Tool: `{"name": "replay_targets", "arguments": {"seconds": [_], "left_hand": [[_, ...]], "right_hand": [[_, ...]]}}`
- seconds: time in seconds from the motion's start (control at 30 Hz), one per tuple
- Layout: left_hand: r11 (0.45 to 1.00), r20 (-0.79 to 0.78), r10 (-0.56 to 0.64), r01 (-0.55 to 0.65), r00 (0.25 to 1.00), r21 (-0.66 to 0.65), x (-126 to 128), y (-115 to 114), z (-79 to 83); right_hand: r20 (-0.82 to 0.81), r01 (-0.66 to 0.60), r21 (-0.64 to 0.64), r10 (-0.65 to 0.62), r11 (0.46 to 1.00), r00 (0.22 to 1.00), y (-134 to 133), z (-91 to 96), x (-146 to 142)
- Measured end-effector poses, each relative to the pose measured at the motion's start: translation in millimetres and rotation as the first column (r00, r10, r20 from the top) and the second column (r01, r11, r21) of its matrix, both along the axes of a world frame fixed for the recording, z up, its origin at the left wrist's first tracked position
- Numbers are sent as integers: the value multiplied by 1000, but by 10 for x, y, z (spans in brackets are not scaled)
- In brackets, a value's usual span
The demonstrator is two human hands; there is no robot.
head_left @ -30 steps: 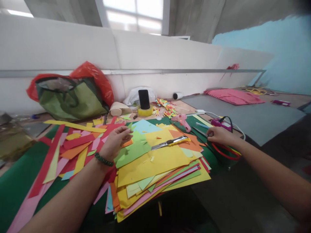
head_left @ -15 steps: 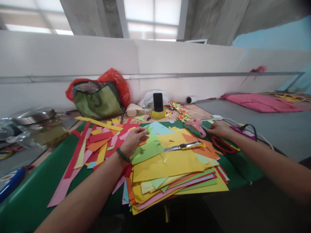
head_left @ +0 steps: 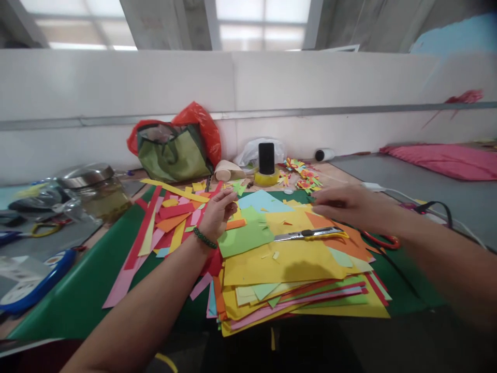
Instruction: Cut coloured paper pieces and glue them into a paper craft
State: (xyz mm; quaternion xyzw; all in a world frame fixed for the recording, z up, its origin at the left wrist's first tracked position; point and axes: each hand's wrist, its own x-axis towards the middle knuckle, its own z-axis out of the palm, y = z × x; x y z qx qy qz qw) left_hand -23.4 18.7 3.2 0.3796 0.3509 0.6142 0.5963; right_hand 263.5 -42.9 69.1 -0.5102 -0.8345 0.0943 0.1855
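My left hand (head_left: 218, 213), with a green bead bracelet (head_left: 204, 238) at the wrist, is closed in a pinch above the cut paper strips. Anything between its fingertips is too small to make out. Over the far right side of the paper stack, my right hand (head_left: 349, 206) is slightly blurred, its fingers curled together; what they hold is hidden. A black cord (head_left: 396, 267) runs down below that hand. Under both hands lies a stack of coloured paper (head_left: 279, 259), yellow on top. A yellow utility knife (head_left: 310, 234) rests on it, blade out. Red-handled scissors (head_left: 382, 241) lie beside my right wrist.
Red, pink and yellow paper scraps (head_left: 174, 212) cover the left of the green mat (head_left: 81, 274). Behind stand a phone (head_left: 266, 158) on a tape roll (head_left: 267, 177), paper flowers (head_left: 306, 181) and a green bag (head_left: 174, 155). A glass jar (head_left: 97, 194) is at left.
My right hand has moved left and up, over where the pink glue gun showed; the glue gun is now out of sight. My left hand stays nearly still. The view has turned left.
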Motion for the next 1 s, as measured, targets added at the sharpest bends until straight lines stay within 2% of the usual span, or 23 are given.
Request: {"name": "replay_targets", "arguments": {"seconds": [0.07,0.13,0.27,0.4,0.53,0.63,0.77,0.83,0.9,0.93,1.0], "left_hand": [[999,56,37,-38,998,19,-39,26,23],[996,102,86,-86,991,2,-69,54,39],[993,82,107,-103,991,-55,-71,77,27],[997,18,57,-56,998,-47,-63,66,-7],[998,-22,42,-43,999,-38,-85,79,-40],[998,-37,33,-34,999,-52,-87,94,-70],[998,-101,4,-10,995,-63,-54,84,-97],[999,-162,1,-7,987,-35,-28,62,-100],[1000,-234,-2,4,972,7,1,32,-100],[999,-274,-6,15,962,28,17,14,-100],[997,-348,-21,45,937,60,48,-20,-100]], "right_hand": [[51,-65,-84,70,994,996,320,-42,-297],[115,-115,-230,145,966,983,628,-164,-541],[171,-117,-276,169,954,971,1000,-511,-861],[171,-40,-257,86,966,981,1108,-793,-954],[92,-35,-256,60,966,994,1159,-929,-912],[8,-37,-227,40,973,999,1189,-944,-871],[-174,-63,-126,40,990,984,1169,-830,-866],[-411,-123,-114,66,986,909,1119,-749,-892],[-649,-219,-142,77,965,757,1046,-692,-938],[-727,-269,-156,74,950,683,1006,-677,-965],[-799,-332,-167,70,928,597,935,-674,-1022]]}}
